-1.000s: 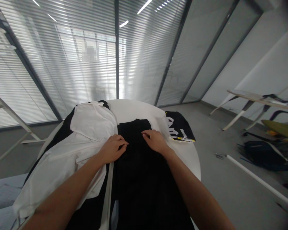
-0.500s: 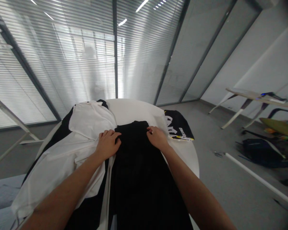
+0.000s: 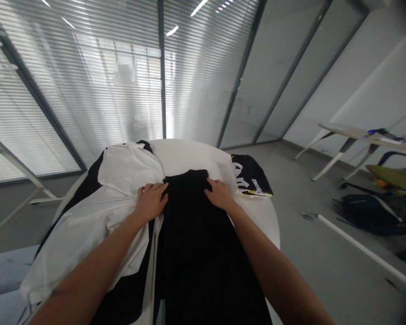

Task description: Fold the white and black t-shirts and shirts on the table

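A long black garment that looks like folded trousers (image 3: pixel 196 234) lies lengthwise over the white round table, its narrow end away from me. Fingers of my left hand (image 3: pixel 152 201) close on its far left corner. At the far right corner my right hand (image 3: pixel 220 195) pinches the other edge between thumb and fingers. Under my left forearm spreads a crumpled white garment (image 3: pixel 125 169), with dark cloth showing beneath it. Beyond my right hand, a black folded garment with white lettering and yellow trim (image 3: pixel 257 176) hangs over the table's edge.
The white table (image 3: pixel 186 153) has a rounded far rim. Glass panels with blinds (image 3: pixel 196 90) stand behind it. At right are a wooden-topped table (image 3: pixel 348 132), a dark bag (image 3: pixel 368 214) and a white pole (image 3: pixel 358 246) on the floor. A white metal frame (image 3: pixel 16 164) stands left.
Both hands stay at the far corners of the black trousers. The right hand has shifted very slightly left, and the cloth's far edge has barely moved.
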The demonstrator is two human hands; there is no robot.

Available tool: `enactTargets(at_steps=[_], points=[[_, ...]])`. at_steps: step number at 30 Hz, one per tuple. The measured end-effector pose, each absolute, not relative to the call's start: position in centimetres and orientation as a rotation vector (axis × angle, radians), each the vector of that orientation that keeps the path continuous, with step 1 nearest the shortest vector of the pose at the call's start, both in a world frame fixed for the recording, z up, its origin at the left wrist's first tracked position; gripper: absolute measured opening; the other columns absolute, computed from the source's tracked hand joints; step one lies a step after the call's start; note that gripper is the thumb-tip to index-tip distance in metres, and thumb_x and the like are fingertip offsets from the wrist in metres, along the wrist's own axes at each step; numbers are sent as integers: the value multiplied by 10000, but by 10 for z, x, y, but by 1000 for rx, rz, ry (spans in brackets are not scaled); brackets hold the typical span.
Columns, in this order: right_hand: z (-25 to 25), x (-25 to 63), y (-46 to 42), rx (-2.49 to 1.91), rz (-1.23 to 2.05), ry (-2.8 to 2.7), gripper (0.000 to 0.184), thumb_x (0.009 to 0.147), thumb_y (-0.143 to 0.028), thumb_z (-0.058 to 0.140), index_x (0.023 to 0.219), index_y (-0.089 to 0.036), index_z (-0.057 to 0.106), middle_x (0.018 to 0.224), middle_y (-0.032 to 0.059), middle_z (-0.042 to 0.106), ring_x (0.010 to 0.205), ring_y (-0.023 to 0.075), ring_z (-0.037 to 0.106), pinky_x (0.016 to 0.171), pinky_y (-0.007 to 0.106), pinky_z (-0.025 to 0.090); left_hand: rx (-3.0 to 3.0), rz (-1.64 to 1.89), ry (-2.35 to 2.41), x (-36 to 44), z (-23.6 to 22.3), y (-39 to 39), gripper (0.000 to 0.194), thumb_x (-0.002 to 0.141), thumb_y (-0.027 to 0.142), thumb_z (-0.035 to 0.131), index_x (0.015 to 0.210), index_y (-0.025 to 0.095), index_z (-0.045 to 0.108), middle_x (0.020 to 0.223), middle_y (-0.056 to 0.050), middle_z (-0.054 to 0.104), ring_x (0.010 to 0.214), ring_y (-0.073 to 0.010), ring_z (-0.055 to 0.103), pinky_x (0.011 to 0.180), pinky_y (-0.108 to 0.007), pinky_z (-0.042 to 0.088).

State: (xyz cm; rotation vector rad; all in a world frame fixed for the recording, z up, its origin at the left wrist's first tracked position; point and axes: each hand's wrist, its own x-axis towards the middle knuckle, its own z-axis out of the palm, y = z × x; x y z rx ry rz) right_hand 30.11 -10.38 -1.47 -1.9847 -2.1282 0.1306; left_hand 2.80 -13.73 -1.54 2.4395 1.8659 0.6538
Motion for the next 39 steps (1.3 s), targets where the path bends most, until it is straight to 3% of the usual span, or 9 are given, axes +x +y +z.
enactTargets(at_steps=[6, 13, 22, 27, 31, 34, 39], points=[[-16, 302, -99, -1951, 187, -2070, 556, 870, -307, 490, 1408, -175, 446, 1317, 132, 555, 1234, 273, 482, 1024, 393, 348, 2395, 764, 1783, 31, -15, -129, 498, 895, 320, 437, 1390, 296, 482, 1349, -30, 582, 1207, -285, 469, 980, -483, 346], [-14, 303, -96, -1796, 205, -1905, 512, 817, -159, 457, 1329, -166, 475, 1250, 99, 597, 1141, 197, 559, 997, 313, 403, 2449, 562, 1867, 36, -18, -124, 494, 918, 319, 398, 1406, 263, 454, 1296, -87, 616, 1176, -307, 497, 956, -508, 353], [-12, 305, -98, -1978, 301, -1807, 542, 812, -246, 495, 1343, -144, 458, 1159, 133, 645, 1058, 270, 615, 934, 375, 443, 2352, 627, 1921, 37, -16, -125, 510, 932, 454, 407, 1397, 250, 446, 1223, -120, 642, 1166, -317, 511, 972, -516, 340], [-9, 302, -97, -1874, 426, -1732, 510, 782, -215, 522, 1290, -186, 499, 1043, 67, 686, 954, 222, 645, 862, 328, 469, 2196, 760, 1787, 33, -15, -122, 476, 875, 418, 515, 1337, 304, 508, 1170, -60, 678, 1187, -290, 526, 1016, -530, 330], [-5, 301, -94, -1783, 581, -1559, 483, 766, -236, 545, 1247, -193, 538, 979, 32, 693, 840, 179, 652, 782, 289, 486, 1975, 904, 1611, 35, -11, -123, 500, 801, 302, 585, 1296, 243, 539, 1110, -68, 690, 979, -217, 633, 908, -412, 459], [-1, 300, -95, -1714, 751, -1412, 460, 770, -270, 556, 1220, -174, 566, 964, 47, 699, 813, 174, 653, 720, 269, 492, 1792, 992, 1425, 39, -6, -126, 620, 760, 269, 618, 1351, 169, 460, 1062, -80, 710, 736, -152, 629, 756, -330, 506], [5, 298, -102, -1522, 1070, -1195, 453, 715, -241, 615, 1165, -194, 616, 795, 5, 679, 658, 145, 607, 554, 231, 444, 1648, 953, 1510, 42, -4, -123, 650, 769, 402, 632, 1334, 111, 498, 965, -88, 733, 815, -191, 664, 790, -314, 487]])
